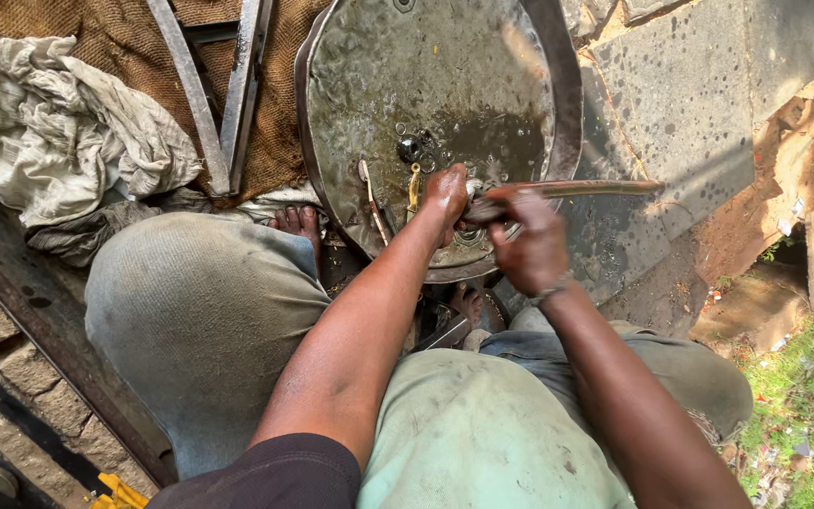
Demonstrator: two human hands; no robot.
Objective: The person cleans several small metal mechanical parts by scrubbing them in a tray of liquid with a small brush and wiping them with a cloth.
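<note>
My left hand (447,193) reaches over the near rim of a big round metal pan (426,66) and pinches a small metal part at its fingertips. My right hand (531,247) is closed around the handle end of a long, thin, rusty tool (595,188) that points right across the pan's rim. The two hands meet just above the pan's near edge. A dark oily puddle, a few small round metal parts (412,147) and two thin tools lie in the pan bottom.
A crumpled dirty white rag (68,123) lies at the left on brown sacking. Two metal bars (209,94) lean beside it. My knees (190,311) fill the foreground. Stone paving (680,104) is at right, grass (803,415) bottom right.
</note>
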